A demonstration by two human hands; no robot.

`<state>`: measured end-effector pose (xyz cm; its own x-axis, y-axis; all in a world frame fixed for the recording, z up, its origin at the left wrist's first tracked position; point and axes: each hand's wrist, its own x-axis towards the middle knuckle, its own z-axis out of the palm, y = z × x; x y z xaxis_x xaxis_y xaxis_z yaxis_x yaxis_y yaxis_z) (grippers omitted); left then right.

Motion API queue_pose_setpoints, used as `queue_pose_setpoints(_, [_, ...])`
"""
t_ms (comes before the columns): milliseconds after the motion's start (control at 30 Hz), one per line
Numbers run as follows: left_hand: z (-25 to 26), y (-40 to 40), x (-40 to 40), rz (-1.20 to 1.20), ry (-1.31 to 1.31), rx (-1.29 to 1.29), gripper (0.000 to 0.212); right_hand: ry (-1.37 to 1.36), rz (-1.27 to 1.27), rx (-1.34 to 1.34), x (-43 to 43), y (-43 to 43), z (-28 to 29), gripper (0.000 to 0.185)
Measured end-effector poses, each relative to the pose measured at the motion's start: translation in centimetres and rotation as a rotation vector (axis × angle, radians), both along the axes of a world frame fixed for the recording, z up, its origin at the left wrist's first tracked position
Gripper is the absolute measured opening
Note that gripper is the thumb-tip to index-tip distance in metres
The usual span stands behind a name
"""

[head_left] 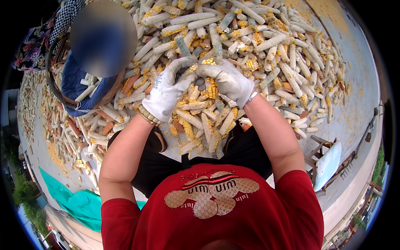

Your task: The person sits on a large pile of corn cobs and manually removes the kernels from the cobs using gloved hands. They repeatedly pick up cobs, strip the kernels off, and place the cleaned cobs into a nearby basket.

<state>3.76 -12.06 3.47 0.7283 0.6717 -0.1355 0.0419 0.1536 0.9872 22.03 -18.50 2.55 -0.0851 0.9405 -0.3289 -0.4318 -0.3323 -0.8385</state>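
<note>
My right hand (225, 77), in a soiled white work glove, grips an ear of corn (212, 90) that still bears rows of yellow kernels. Close against it, my left hand (170, 86) wears a matching glove. Its curled fingers and thumb close around a pale corn cob (191, 69), mostly covered by the glove. Both hands are over a large heap of corn cobs (204, 20). Many cobs in the heap are bare and whitish, while others keep patches of yellow kernels. Partly kernelled cobs (207, 125) lie just below the hands, between my feet.
To the left stands a basket with a blue lining (70, 82), a dark curved handle (53, 75) and bare cobs inside. Beside it is another person in patterned clothing (34, 47). A small stool (326, 164) stands at right; a green sheet (76, 204) lies at lower left.
</note>
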Motion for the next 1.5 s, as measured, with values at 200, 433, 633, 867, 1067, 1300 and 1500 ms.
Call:
queue_pose_setpoints(200, [2.1, 0.1, -0.1, -0.014, -0.001, -0.234, 0.041, 0.049, -0.052, 0.026, -0.8, -0.2, -0.1, 0.032])
queue_pose_setpoints(433, [2.0, -0.2, 0.0, -0.065, 0.01, -0.205, 0.045, 0.01, -0.002, 0.006, -0.5, -0.4, -0.2, 0.033])
queue_pose_setpoints(633, [1.8, 1.2, -1.0, -0.133, -0.077, -0.493, 0.044, 0.108, -0.008, -0.019, -0.6, -0.5, -0.2, 0.03])
queue_pose_setpoints(867, [1.2, 1.2, -0.6, -0.129, 0.058, -0.473, 0.051, -0.009, -0.086, -0.012, -0.8, -0.4, -0.6, 0.03])
queue_pose_setpoints(1067, [-1.3, 0.6, -0.1, -0.007, 0.083, 0.167, 0.054, -0.148, -0.087, 0.047, -0.5, -0.2, 0.1, 0.031])
queue_pose_setpoints(1300, [2.0, 0.4, 0.0, -0.009, 0.049, -0.379, 0.044, 0.046, -0.138, 0.03, -0.7, 0.0, -1.1, 0.027])
queue_pose_setpoints(1500, [0.8, 1.4, -1.0, -0.031, 0.015, -0.355, 0.04, -0.032, -0.046, -0.007, -0.4, -0.5, 1.7, 0.025])
